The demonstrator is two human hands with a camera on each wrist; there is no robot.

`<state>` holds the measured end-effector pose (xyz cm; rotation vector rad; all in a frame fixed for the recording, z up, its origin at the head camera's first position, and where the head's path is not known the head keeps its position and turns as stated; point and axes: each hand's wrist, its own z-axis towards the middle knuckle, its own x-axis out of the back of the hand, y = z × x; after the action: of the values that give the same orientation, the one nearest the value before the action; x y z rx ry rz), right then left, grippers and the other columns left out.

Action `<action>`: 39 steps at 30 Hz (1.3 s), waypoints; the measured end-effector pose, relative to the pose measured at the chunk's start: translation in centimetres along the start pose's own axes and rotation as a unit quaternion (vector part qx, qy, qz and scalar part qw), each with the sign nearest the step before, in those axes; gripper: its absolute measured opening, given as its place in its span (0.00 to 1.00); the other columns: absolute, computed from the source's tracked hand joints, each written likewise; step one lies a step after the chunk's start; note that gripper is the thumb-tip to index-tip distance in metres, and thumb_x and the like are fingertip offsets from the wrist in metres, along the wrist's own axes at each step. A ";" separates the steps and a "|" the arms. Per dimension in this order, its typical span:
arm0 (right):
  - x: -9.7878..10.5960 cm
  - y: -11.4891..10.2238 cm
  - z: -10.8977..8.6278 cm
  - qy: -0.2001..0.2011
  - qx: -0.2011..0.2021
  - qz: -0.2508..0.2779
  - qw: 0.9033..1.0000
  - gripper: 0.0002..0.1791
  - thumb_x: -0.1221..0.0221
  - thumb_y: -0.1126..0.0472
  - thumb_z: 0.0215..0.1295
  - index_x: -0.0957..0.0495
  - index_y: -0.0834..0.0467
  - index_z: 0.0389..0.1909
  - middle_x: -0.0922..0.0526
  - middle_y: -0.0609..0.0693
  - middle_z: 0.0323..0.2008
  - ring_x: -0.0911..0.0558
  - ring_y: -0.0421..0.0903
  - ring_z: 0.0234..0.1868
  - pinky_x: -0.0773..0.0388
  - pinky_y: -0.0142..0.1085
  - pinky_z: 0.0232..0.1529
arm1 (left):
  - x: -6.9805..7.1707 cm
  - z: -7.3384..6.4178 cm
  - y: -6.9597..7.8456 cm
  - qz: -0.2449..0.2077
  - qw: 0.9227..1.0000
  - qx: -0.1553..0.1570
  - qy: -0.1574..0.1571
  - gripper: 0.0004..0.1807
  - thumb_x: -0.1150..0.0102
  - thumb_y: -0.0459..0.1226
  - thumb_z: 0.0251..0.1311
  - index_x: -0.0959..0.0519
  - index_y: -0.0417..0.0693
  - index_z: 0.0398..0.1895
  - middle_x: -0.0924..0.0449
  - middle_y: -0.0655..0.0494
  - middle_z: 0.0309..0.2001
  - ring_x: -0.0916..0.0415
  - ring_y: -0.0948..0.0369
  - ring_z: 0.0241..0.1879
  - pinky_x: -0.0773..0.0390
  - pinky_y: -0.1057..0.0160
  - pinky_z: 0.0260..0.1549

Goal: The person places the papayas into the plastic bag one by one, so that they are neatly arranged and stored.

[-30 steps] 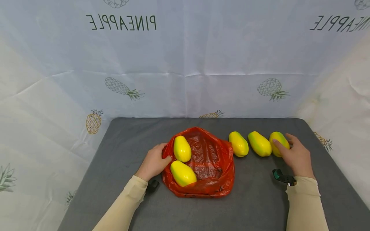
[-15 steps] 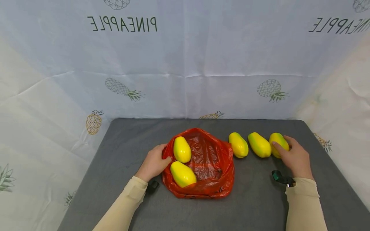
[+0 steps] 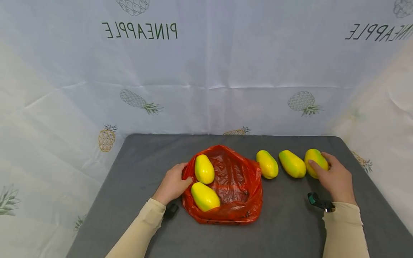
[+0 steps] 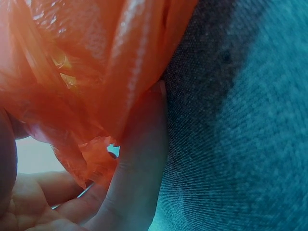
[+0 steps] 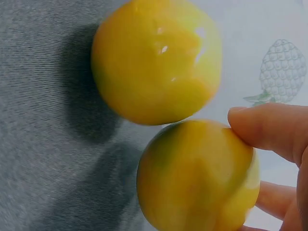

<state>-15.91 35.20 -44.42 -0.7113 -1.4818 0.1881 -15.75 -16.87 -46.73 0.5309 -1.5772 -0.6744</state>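
A red plastic bag [image 3: 233, 215] lies with its mouth spread wide in the head view. Two yellow papayas, an upper one [image 3: 204, 169] and a lower one [image 3: 205, 196], rest inside along its left side. My left hand [image 3: 174, 184] grips the bag's left rim, thumb over the edge; the left wrist view shows crumpled plastic [image 4: 96, 82] between thumb and fingers. At the right, my right hand [image 3: 337, 179] pinches a yellow-green papaya [image 3: 315, 163] between thumb and fingers. In the right wrist view this held papaya [image 5: 197, 178] sits close beside another papaya [image 5: 156, 62].
Two more papayas, one nearest the bag [image 3: 267, 164] and one in the middle [image 3: 292, 163], lie in a row on the grey-covered table [image 3: 284, 233]. Behind the table hangs a white curtain [image 3: 238, 61] printed with pineapples. A dark camera strap [image 3: 319, 202] circles my right wrist.
My right hand has shifted slightly right with its papaya, widening the gap to the middle papaya. The head view has tilted up a little. My left hand keeps its hold on the bag.
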 end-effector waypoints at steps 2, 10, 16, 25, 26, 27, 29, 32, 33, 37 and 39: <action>0.1 -0.1 0.0 0.006 0.004 0.003 1.000 0.50 0.52 0.32 0.81 0.50 0.65 0.86 0.38 0.81 0.76 0.31 0.81 0.67 0.26 0.73 0.57 | 0.0 0.0 0.0 -0.002 1.000 0.007 0.001 0.31 0.32 0.40 0.68 0.24 0.41 0.72 0.17 0.45 0.59 0.18 0.50 0.50 0.11 0.46 0.55; 0.5 -0.5 -0.3 0.017 0.006 0.000 1.000 0.49 0.51 0.34 0.81 0.49 0.64 0.86 0.37 0.81 0.76 0.30 0.80 0.66 0.25 0.73 0.58 | -0.1 0.1 -0.1 0.005 1.000 0.011 -0.001 0.30 0.33 0.41 0.68 0.23 0.43 0.72 0.17 0.46 0.59 0.18 0.52 0.49 0.11 0.48 0.53; 0.6 -0.4 -0.4 0.015 0.007 -0.001 1.000 0.49 0.51 0.34 0.81 0.49 0.65 0.86 0.36 0.81 0.75 0.30 0.80 0.65 0.25 0.73 0.57 | -0.1 0.1 -0.2 0.004 1.000 0.013 -0.003 0.31 0.33 0.41 0.68 0.24 0.43 0.73 0.17 0.45 0.59 0.18 0.52 0.49 0.11 0.47 0.54; 1.3 -0.2 -0.4 0.021 -0.004 -0.004 1.000 0.50 0.50 0.33 0.80 0.49 0.65 0.86 0.35 0.82 0.73 0.28 0.79 0.63 0.24 0.71 0.53 | -0.1 0.1 -0.2 0.010 1.000 0.011 -0.004 0.30 0.34 0.40 0.68 0.23 0.42 0.72 0.17 0.45 0.59 0.18 0.52 0.49 0.11 0.48 0.53; 1.4 -0.3 -0.4 0.022 -0.004 -0.003 1.000 0.50 0.50 0.33 0.80 0.49 0.65 0.86 0.35 0.82 0.73 0.28 0.79 0.62 0.24 0.71 0.54 | -0.1 0.1 -0.2 0.009 1.000 0.011 -0.004 0.30 0.34 0.40 0.68 0.23 0.42 0.72 0.17 0.45 0.59 0.18 0.52 0.49 0.11 0.48 0.53; 1.5 -0.3 -0.5 0.024 -0.004 -0.004 1.000 0.49 0.50 0.34 0.80 0.49 0.65 0.86 0.35 0.82 0.73 0.28 0.79 0.62 0.24 0.71 0.53 | -0.1 0.1 -0.2 0.009 1.000 0.011 -0.004 0.30 0.34 0.40 0.68 0.23 0.42 0.72 0.17 0.45 0.59 0.18 0.52 0.49 0.11 0.48 0.53; 1.7 -0.5 -0.6 0.030 0.002 -0.008 1.000 0.49 0.50 0.34 0.81 0.48 0.64 0.86 0.34 0.82 0.73 0.28 0.79 0.62 0.24 0.71 0.53 | -0.2 0.2 -0.2 0.008 1.000 0.012 -0.005 0.30 0.33 0.40 0.68 0.23 0.42 0.72 0.17 0.45 0.59 0.18 0.52 0.49 0.10 0.48 0.53; 2.1 -0.8 -0.9 0.040 0.014 -0.010 0.999 0.48 0.49 0.35 0.81 0.48 0.64 0.86 0.33 0.82 0.72 0.27 0.78 0.61 0.24 0.70 0.51 | -0.2 0.2 -0.1 0.006 1.000 0.011 -0.004 0.30 0.33 0.40 0.68 0.23 0.42 0.72 0.17 0.45 0.59 0.18 0.52 0.49 0.11 0.47 0.53; 2.3 -0.9 -1.0 0.043 0.019 -0.010 0.999 0.48 0.49 0.36 0.81 0.48 0.63 0.86 0.33 0.82 0.72 0.27 0.78 0.60 0.23 0.70 0.51 | -0.2 0.3 -0.1 0.005 1.000 0.011 -0.004 0.30 0.33 0.40 0.68 0.23 0.42 0.72 0.17 0.45 0.59 0.18 0.52 0.48 0.11 0.47 0.53; 2.7 -1.6 -1.4 0.048 0.031 -0.006 0.998 0.47 0.48 0.35 0.80 0.48 0.61 0.87 0.33 0.80 0.74 0.27 0.78 0.61 0.23 0.70 0.50 | -0.2 0.3 0.0 0.004 1.000 0.010 -0.004 0.30 0.33 0.40 0.68 0.23 0.42 0.71 0.17 0.45 0.58 0.18 0.52 0.48 0.11 0.48 0.52; 2.7 -2.1 -1.6 0.047 0.037 -0.005 0.998 0.48 0.48 0.35 0.80 0.48 0.60 0.87 0.34 0.80 0.75 0.27 0.77 0.61 0.23 0.70 0.50 | -0.3 0.3 0.0 0.005 1.000 0.009 -0.005 0.30 0.33 0.40 0.68 0.23 0.42 0.71 0.17 0.45 0.58 0.18 0.52 0.47 0.10 0.48 0.52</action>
<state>-14.69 34.46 -40.88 -0.6452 -1.3819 0.1989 -16.04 -16.64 -46.98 0.5326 -1.5954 -0.6560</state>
